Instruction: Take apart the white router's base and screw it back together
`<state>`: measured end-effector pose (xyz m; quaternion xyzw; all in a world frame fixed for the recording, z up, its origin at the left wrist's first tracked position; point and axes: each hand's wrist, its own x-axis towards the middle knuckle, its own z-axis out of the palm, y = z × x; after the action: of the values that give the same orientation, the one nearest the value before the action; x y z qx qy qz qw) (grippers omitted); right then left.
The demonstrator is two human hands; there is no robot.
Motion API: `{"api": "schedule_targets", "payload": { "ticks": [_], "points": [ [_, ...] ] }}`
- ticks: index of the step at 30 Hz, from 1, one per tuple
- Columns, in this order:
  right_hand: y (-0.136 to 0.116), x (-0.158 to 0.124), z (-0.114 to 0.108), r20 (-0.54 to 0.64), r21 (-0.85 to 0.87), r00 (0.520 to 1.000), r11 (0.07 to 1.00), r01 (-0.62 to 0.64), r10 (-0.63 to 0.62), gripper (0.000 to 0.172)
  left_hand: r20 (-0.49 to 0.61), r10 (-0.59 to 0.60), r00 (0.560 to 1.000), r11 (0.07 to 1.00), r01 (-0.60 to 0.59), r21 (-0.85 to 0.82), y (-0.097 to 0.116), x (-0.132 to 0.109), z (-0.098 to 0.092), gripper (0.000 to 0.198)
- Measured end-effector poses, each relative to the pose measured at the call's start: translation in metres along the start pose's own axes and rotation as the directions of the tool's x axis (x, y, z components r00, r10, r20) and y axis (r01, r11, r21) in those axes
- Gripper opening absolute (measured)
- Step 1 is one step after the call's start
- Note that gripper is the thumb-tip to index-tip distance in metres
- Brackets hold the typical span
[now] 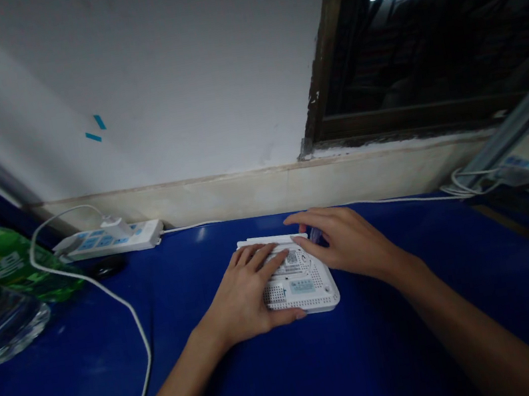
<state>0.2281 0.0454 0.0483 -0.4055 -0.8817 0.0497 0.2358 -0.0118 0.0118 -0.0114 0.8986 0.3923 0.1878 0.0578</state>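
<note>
Touching white router (304, 296) along edges

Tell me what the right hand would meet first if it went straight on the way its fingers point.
The white router comes first, already under the right hand's thumb; beyond it, perhaps the power strip, though depth is unclear.

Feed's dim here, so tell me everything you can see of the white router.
The white router is a flat plastic casing with rounded corners, lying on the blue table top. Its upper face shows patches of small vent holes, a code sticker and a pale teal label. A white bar, perhaps folded antennas, runs along its far edge. The left hand lies across it; the right hand touches its far right part.
</note>
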Motion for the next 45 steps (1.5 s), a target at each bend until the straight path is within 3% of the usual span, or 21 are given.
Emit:
{"api": "schedule_targets", "payload": {
  "ticks": [3,7,13,18,19,23,26,29,30,34,39,45],
  "points": [
    [0.002,-0.001,0.001,-0.034,0.028,0.999,1.0,-0.002,0.003,0.029,-0.012,0.005,1.0,1.0,-0.006,-0.015,0.0,0.0,0.0,0.097],
    [0.002,-0.003,0.0,-0.074,0.074,0.997,0.997,0.007,-0.002,0.051,-0.009,-0.001,1.0,1.0,0.001,-0.011,0.0,0.0,0.0,0.097],
    [0.004,0.0,0.0,-0.028,0.083,0.999,0.996,-0.031,0.033,0.025,-0.007,0.001,1.0,1.0,-0.001,-0.013,0.001,0.0,-0.002,0.096],
    [0.005,0.002,-0.006,0.008,0.1,1.0,0.995,-0.019,0.018,0.062,-0.013,0.007,1.0,1.0,-0.008,-0.015,0.0,0.0,0.0,0.096],
    [0.005,0.002,-0.007,0.016,0.086,0.999,0.996,-0.032,0.031,0.061,-0.009,0.007,1.0,1.0,-0.007,-0.013,0.0,0.0,0.001,0.096],
    [0.005,0.008,-0.01,0.038,0.058,0.999,0.997,-0.041,0.039,0.023,-0.001,0.005,1.0,1.0,-0.005,-0.011,0.0,0.0,0.001,0.096],
    [0.005,0.01,-0.011,0.029,0.069,1.0,0.998,-0.001,-0.001,0.031,0.001,0.003,1.0,1.0,-0.003,-0.011,0.0,-0.001,0.0,0.096],
    [0.004,0.009,-0.012,0.034,0.031,0.999,0.999,0.008,-0.009,0.059,-0.001,0.002,1.0,1.0,-0.002,-0.012,0.001,-0.001,-0.001,0.097],
    [0.003,0.009,-0.012,0.035,0.008,0.999,1.0,0.005,-0.006,0.06,-0.005,0.003,1.0,1.0,-0.003,-0.015,0.001,-0.001,-0.001,0.097],
    [0.003,0.008,-0.012,0.04,-0.032,0.999,0.999,-0.001,0.003,0.036,-0.016,0.009,1.0,1.0,-0.009,-0.027,0.0,-0.001,0.0,0.096],
    [0.002,0.006,-0.013,0.047,0.054,0.997,0.997,0.051,-0.053,0.059,-0.017,0.009,1.0,0.999,-0.01,-0.033,-0.001,-0.001,0.001,0.096],
    [0.006,0.003,-0.009,0.031,0.07,0.999,0.997,-0.022,0.02,0.033,-0.003,0.008,1.0,1.0,-0.008,-0.022,0.001,-0.001,-0.001,0.095]
  ]
}}
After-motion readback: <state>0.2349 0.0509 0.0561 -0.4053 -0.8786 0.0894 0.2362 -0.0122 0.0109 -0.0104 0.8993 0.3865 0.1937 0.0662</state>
